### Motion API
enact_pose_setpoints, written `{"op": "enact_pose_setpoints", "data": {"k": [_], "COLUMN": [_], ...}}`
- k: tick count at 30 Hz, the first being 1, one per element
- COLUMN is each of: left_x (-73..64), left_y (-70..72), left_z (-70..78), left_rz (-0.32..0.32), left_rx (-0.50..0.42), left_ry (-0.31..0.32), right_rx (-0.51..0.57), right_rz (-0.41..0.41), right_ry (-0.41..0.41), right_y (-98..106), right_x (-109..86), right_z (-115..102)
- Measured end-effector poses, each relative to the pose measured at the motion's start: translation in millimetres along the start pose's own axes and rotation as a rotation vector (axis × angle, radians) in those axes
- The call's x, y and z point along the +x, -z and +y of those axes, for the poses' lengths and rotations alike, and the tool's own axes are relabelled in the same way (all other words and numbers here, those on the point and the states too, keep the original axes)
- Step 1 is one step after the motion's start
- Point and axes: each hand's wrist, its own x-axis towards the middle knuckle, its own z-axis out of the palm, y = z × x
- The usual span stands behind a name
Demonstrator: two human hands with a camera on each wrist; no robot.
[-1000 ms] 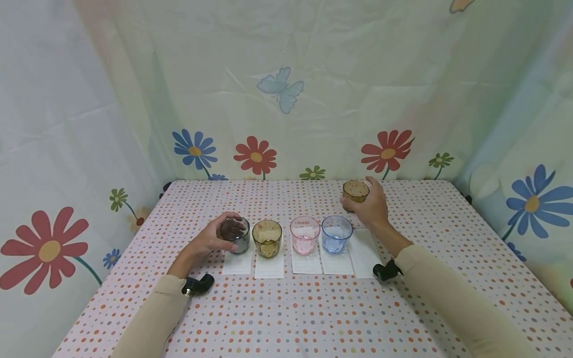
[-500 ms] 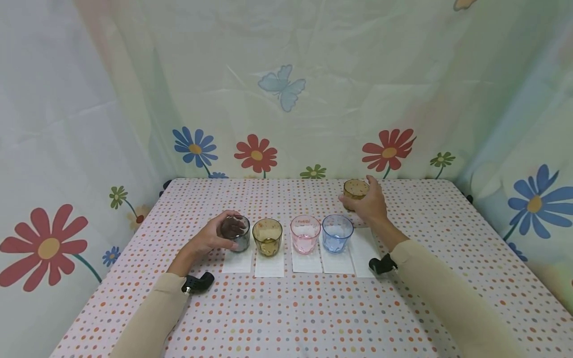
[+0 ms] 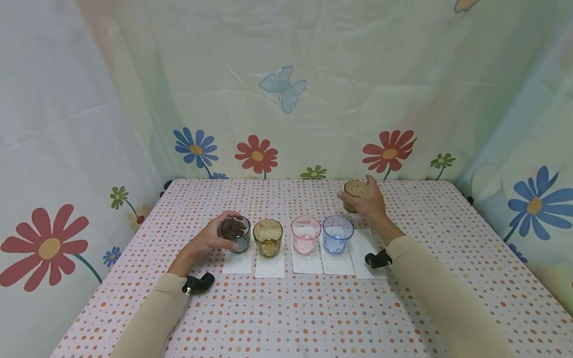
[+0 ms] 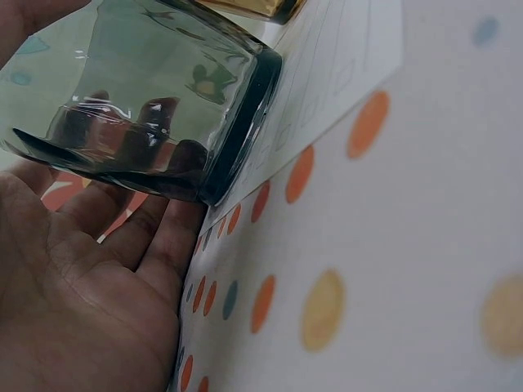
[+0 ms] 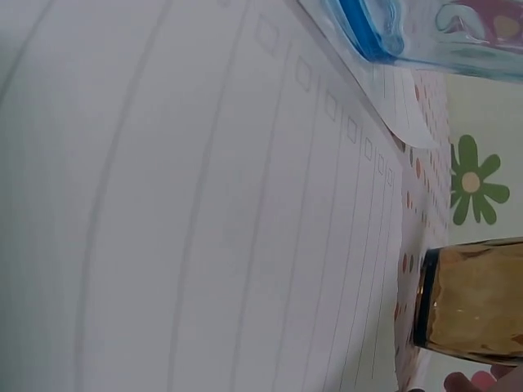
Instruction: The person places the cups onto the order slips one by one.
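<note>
Across the polka-dotted tablecloth (image 3: 286,308), hemmed in by a flower-and-butterfly printed backdrop (image 3: 282,89), five white lined paper slips (image 3: 269,266) lie side by side near the middle. Four tumblers stand on them in a row — a smoky grey glass tumbler (image 3: 236,234), an olive-amber glass tumbler (image 3: 267,237), a pink glass tumbler (image 3: 306,234) and a blue glass tumbler (image 3: 337,233). The left hand (image 3: 210,239) curls around the grey one, which stands on the leftmost slip. Farther back, beyond the bare rightmost slip, the right hand (image 3: 367,204) grasps a small amber-brown glass cup (image 3: 355,191) on the cloth — fingers wrapped round its side. A black wrist-mounted camera (image 3: 198,284) sits at each beige sleeve (image 3: 147,323).
</note>
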Motion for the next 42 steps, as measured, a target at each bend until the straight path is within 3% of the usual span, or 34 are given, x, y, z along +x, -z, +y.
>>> {"op": "enact_pose_setpoints", "data": {"k": [16,42], "left_x": [0.8,0.8], "left_y": [-2.4,-0.2], "left_z": [1.2,-1.0], "left_rz": [0.009,-0.011], "left_rx": [0.002,-0.016], "left_ry": [-0.001,-0.024], "right_rx": [0.020,0.032], "right_rz": [-0.056,-0.047], "right_ry": [-0.072,-0.021], "right_y": [0,-2], "right_x": [5.3,12.3], "right_z": [3,8]}}
